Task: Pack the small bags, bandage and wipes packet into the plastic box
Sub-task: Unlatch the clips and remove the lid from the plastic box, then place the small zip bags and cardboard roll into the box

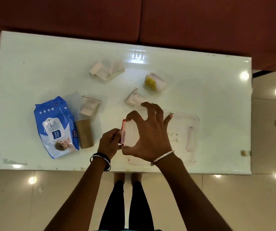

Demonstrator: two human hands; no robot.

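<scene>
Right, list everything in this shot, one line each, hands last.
Clear plastic box: one, transparent, table's near right.
Red clip: one, red, box's left end.
Blue wipes packet: one, blue and white, table's left.
Brown bandage roll: one, tan, beside the packet's right edge.
Zip bag of white pads: one, clear, beyond the roll.
Second white-filled zip bag: one, clear, just beyond the box.
Yellow-filled bag: one, clear, farther back right.
Gauze bag: one, clear and white, farthest back.
Glossy table: one, white.
Upholstered seat: one, reddish-brown, behind the table.
Left hand: one, bangled, pinches the clip.
Right hand: one, braceleted, grips the box's left end.
</scene>
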